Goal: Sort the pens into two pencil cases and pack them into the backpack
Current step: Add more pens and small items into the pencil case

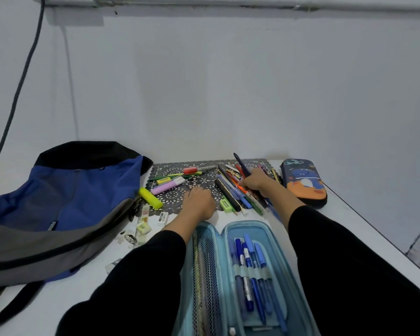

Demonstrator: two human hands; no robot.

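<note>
Several blue pens [251,270] already sit in my open light-blue case [230,238], close for short reaches. My right hand [254,181] grips a dark pen [241,166] above the pile [230,190]; my left hand [199,201] rests loosely curled and empty, steadying the mat [180,170]. The second case [303,183] (zipped) and backpack [66,202] wait aside.

Plain white wall [228,81] behind white table [364,229]

Backpack [66,202] blocks left; open pencil case [240,275] fills front.
</note>
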